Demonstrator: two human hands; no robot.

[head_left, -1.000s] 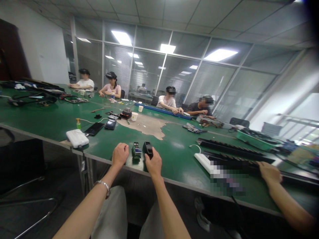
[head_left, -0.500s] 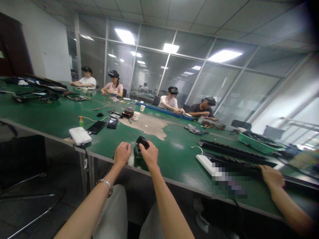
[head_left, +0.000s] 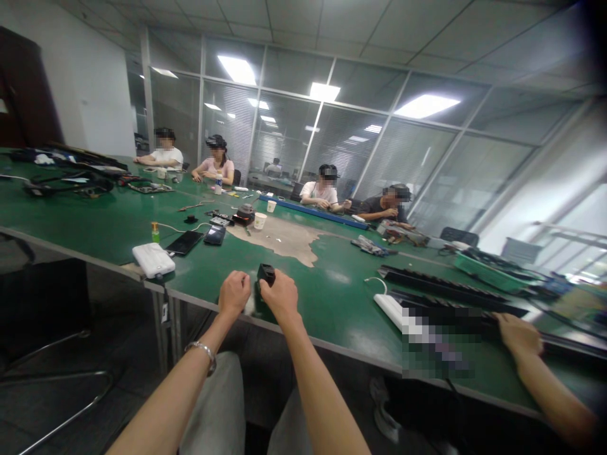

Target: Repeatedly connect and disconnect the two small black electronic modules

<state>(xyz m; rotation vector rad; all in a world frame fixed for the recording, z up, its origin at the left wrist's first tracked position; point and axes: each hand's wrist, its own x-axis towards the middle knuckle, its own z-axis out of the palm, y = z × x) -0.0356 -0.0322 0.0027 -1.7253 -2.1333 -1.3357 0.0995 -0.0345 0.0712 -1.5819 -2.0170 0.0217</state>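
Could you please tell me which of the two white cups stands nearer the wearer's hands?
The cup at the worn brown patch's left edge; the other cup stands farther back, by the blue bar.

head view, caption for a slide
Right hand holds a small black part beside the left hand at a green table

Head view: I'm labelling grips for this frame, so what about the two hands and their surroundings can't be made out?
- Head view, small black block: lower part covered by the right hand gripping it; too small to identify.
- Head view, left hand: a fist seen from behind; its own fingers hide any contents.
- Head view, green table near a co-worker's hand: a pixelated patch masks what lies there.
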